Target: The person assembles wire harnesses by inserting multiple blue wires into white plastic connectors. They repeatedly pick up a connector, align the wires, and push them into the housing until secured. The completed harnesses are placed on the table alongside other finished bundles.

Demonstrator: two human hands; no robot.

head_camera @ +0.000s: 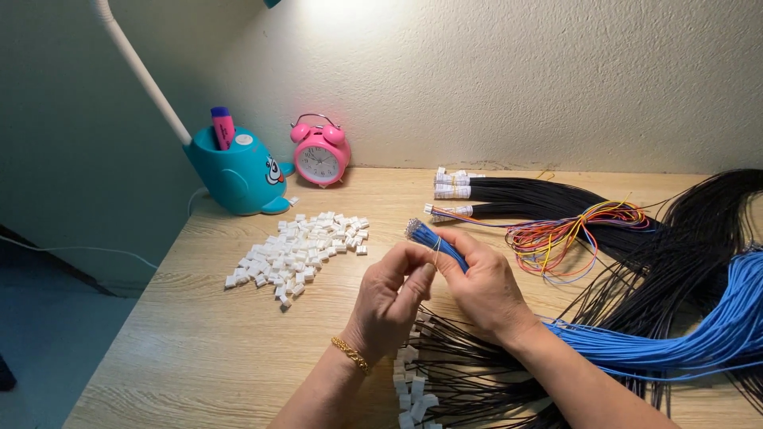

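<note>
My right hand (483,287) grips a bundle of thin blue wires (435,242) near their metal-tipped ends, which point up and left. The bundle trails off right into a thick blue sheaf (699,326). My left hand (391,298), with a gold bracelet on the wrist, pinches at the same bundle with thumb and forefinger, right against my right hand. Below my hands lie black wires with small white connectors (413,389) on their ends.
A heap of loose white connectors (298,250) lies left of my hands on the wooden desk (199,349). Behind it stand a teal pen holder (238,175) and a pink alarm clock (319,155). Black wire bundles (524,195) and multicoloured wires (572,230) fill the right side.
</note>
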